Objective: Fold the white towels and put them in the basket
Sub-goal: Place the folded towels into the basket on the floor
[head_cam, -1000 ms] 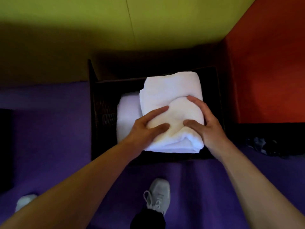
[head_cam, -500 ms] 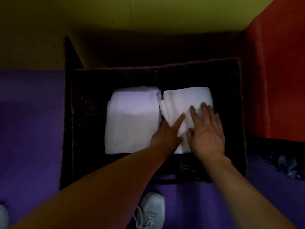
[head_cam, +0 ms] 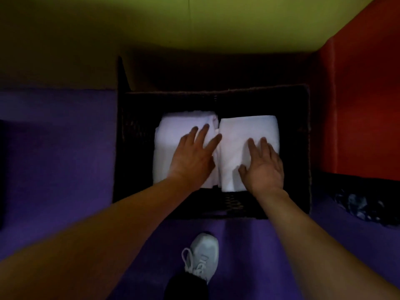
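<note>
Two folded white towels lie side by side inside a dark wicker basket (head_cam: 138, 148) on the floor. My left hand (head_cam: 194, 156) lies flat with straight fingers on the left towel (head_cam: 168, 135). On the right towel (head_cam: 240, 135), my right hand (head_cam: 264, 167) presses down with fingers spread and straight. Neither hand grips anything. Both forearms reach in over the basket's near rim.
The basket stands in a corner, with a yellow-green wall (head_cam: 194, 29) behind it and a red wall (head_cam: 365, 105) to its right. Purple carpet (head_cam: 54, 159) surrounds it. My white shoe (head_cam: 202, 256) is just in front. Dark crumpled fabric (head_cam: 363, 208) lies at the right.
The folded towel went from held above the basket down into its right side. My left hand then shifted from that towel onto the left one; my right hand stayed pressing.
</note>
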The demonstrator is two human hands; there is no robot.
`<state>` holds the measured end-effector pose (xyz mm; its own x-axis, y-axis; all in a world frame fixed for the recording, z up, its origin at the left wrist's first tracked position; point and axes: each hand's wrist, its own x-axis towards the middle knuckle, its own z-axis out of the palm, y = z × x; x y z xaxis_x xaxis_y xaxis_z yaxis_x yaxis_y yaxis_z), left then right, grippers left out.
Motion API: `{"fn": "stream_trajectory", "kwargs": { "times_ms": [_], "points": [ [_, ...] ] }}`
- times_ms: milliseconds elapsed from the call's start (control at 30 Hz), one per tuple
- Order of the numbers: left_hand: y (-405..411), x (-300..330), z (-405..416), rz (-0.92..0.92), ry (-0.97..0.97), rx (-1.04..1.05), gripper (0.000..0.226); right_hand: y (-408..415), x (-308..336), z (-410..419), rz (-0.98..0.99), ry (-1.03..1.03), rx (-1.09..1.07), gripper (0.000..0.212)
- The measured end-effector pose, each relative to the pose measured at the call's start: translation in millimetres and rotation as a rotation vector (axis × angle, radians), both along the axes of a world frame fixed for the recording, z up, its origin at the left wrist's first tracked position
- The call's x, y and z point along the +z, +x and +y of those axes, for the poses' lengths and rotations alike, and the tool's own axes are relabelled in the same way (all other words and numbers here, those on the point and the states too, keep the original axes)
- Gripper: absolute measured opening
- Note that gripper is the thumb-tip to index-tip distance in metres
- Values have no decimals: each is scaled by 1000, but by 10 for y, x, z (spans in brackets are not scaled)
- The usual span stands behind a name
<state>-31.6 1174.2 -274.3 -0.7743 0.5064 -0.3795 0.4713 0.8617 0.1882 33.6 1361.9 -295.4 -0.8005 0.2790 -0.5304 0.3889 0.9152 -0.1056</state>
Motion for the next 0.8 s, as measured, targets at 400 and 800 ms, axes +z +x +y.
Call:
{"fn": "stream_trajectory", "kwargs": {
  "times_ms": [400,800],
  "points": [
    [372,470,-1596,-245,409,952,62,69,661,-1040,126,-338,-154,73],
    [859,875,-1640,48,616,838,56,529,1128,-1445,302,-648,-573,45]
  ]
}}
